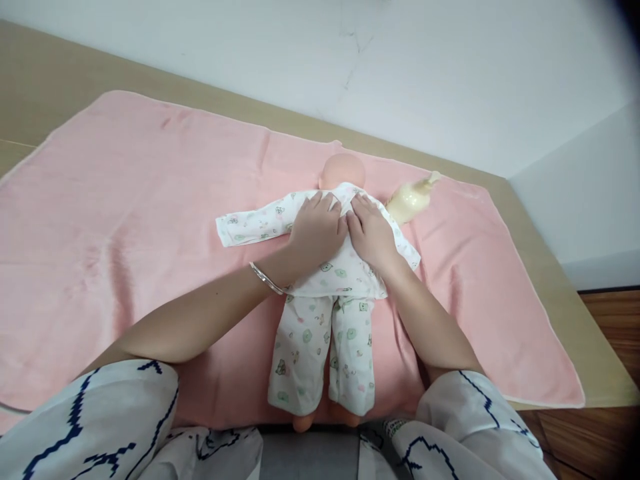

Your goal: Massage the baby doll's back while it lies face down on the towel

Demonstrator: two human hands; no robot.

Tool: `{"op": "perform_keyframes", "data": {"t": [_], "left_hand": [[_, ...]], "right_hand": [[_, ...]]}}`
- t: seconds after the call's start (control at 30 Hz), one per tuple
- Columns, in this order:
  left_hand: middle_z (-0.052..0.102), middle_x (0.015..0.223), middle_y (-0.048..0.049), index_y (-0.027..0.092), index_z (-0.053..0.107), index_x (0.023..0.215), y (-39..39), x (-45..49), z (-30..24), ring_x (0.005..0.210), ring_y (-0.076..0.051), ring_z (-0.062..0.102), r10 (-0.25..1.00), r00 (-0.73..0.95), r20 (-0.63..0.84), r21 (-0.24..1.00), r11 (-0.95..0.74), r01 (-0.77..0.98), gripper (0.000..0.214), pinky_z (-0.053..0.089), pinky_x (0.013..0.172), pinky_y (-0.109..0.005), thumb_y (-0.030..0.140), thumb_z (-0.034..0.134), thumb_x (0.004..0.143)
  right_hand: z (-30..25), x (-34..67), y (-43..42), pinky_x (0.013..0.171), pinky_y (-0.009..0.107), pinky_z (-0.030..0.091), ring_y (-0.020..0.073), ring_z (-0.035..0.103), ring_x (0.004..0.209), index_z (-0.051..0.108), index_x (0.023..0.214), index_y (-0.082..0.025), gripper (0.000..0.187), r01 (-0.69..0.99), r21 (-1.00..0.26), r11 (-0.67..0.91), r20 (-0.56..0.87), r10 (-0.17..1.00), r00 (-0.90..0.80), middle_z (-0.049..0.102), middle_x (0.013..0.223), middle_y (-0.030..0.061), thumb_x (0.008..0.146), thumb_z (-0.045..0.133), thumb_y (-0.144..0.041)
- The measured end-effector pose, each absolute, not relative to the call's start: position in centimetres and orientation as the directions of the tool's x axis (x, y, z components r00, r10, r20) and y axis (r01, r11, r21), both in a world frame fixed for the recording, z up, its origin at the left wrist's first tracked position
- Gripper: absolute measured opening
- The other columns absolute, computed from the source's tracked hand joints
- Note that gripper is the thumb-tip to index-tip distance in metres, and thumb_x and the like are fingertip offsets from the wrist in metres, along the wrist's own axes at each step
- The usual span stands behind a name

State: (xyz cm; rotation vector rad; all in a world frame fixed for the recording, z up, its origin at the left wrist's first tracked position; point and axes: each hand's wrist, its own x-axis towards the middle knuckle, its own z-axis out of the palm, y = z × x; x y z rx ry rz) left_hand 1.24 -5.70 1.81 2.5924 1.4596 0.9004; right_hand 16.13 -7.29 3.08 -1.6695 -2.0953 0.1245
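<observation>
A baby doll (343, 170) lies on a pink blanket, its bald head toward the wall and its feet toward me. It wears a white printed top (340, 277) and matching printed trousers (305, 347). My left hand (319, 227) rests on the top's upper left part, fingers laid out over the cloth. Opposite it, my right hand (369, 230) lies on the upper right part near the neckline, fingers extended. The two hands nearly meet at the middle. One sleeve (255, 223) stretches out to the left; the other is partly behind my right forearm.
The pink blanket (165, 180) covers much of a wooden table (590, 347) that stands against a white wall (425, 73). Right of the doll's head lies a glossy cream-coloured, bottle-shaped object (409, 201) with a pale tip. Brown wooden flooring (613, 320) shows at the right.
</observation>
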Motion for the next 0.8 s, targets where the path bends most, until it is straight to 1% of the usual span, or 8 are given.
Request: {"op": "perform_keyframes", "data": {"t": [0.07,0.13,0.3,0.4,0.5,0.63,0.73,0.8], "left_hand": [[0.063,0.133,-0.0205,0.007,0.064,0.121,-6.7,1.7,1.8,0.135,-0.036,0.050,0.781,0.382,0.495,0.292,-0.563,0.773,0.038,0.041,0.113,-0.054,0.020,0.037,0.098],[0.064,0.132,-0.0187,0.008,0.065,0.121,-7.0,1.7,1.7,0.136,-0.034,0.051,0.772,0.382,0.508,0.294,-0.572,0.766,0.038,0.040,0.114,-0.053,0.020,0.037,0.098],[0.069,0.115,-0.0131,0.015,0.072,0.100,-5.1,0.7,1.7,0.117,-0.028,0.060,0.760,0.397,0.515,0.346,-0.608,0.715,0.035,0.046,0.109,-0.047,0.017,0.036,0.096],[0.069,0.100,-0.0104,0.019,0.069,0.083,-3.8,0.1,1.9,0.101,-0.025,0.062,0.789,0.382,0.481,0.393,-0.583,0.711,0.033,0.051,0.098,-0.043,0.015,0.037,0.093],[0.068,0.093,-0.0101,0.020,0.065,0.078,-3.3,0.0,1.9,0.094,-0.025,0.061,0.799,0.380,0.466,0.392,-0.572,0.720,0.032,0.052,0.091,-0.043,0.015,0.037,0.092],[0.069,0.110,-0.0121,0.018,0.068,0.100,-3.3,0.3,1.0,0.108,-0.027,0.061,0.778,0.369,0.508,0.377,-0.586,0.717,0.033,0.049,0.100,-0.045,0.017,0.035,0.094],[0.065,0.132,-0.0115,0.016,0.064,0.122,-3.4,0.5,0.0,0.127,-0.027,0.056,0.788,0.301,0.538,0.426,-0.562,0.709,0.039,0.042,0.113,-0.047,0.021,0.036,0.095],[0.063,0.138,-0.0100,0.016,0.062,0.128,-3.4,0.5,-0.4,0.133,-0.027,0.053,0.798,0.270,0.539,0.463,-0.548,0.697,0.041,0.039,0.117,-0.047,0.023,0.037,0.096]], "right_hand": [[2.9,17.2,-6.3,0.123,0.052,0.032,0.0275,0.043,0.145,0.054,0.140,-0.015,0.048,0.883,-0.360,0.300,0.302,0.933,-0.194,0.055,0.149,0.0125,0.102,0.032,-0.034],[2.9,17.5,-5.9,0.122,0.053,0.032,0.0284,0.043,0.145,0.052,0.142,-0.013,0.049,0.883,-0.352,0.312,0.303,0.930,-0.208,0.056,0.148,0.0142,0.103,0.031,-0.034],[3.3,15.8,-7.7,0.121,0.057,0.032,0.0337,0.042,0.146,0.051,0.143,-0.008,0.052,0.931,-0.274,0.242,0.271,0.948,-0.166,0.052,0.151,0.0168,0.102,0.028,-0.029],[3.3,14.2,-9.6,0.120,0.053,0.036,0.0340,0.045,0.144,0.055,0.140,-0.005,0.051,0.948,-0.232,0.216,0.301,0.943,-0.142,0.056,0.147,0.0185,0.101,0.029,-0.025],[3.2,13.4,-10.8,0.119,0.053,0.039,0.0347,0.045,0.144,0.057,0.138,-0.006,0.050,0.952,-0.202,0.231,0.330,0.931,-0.155,0.056,0.147,0.0191,0.100,0.030,-0.024],[3.1,14.1,-9.8,0.120,0.052,0.039,0.0313,0.045,0.144,0.059,0.137,-0.013,0.047,0.940,-0.250,0.233,0.315,0.937,-0.148,0.056,0.148,0.0134,0.101,0.032,-0.028],[2.9,15.7,-7.9,0.125,0.053,0.029,0.0276,0.038,0.150,0.050,0.146,-0.016,0.051,0.918,-0.307,0.251,0.275,0.947,-0.167,0.047,0.156,0.0108,0.102,0.034,-0.035],[2.8,16.5,-6.9,0.126,0.055,0.023,0.0273,0.032,0.152,0.042,0.151,-0.015,0.055,0.908,-0.337,0.250,0.248,0.954,-0.171,0.041,0.160,0.0117,0.102,0.036,-0.039]]}}
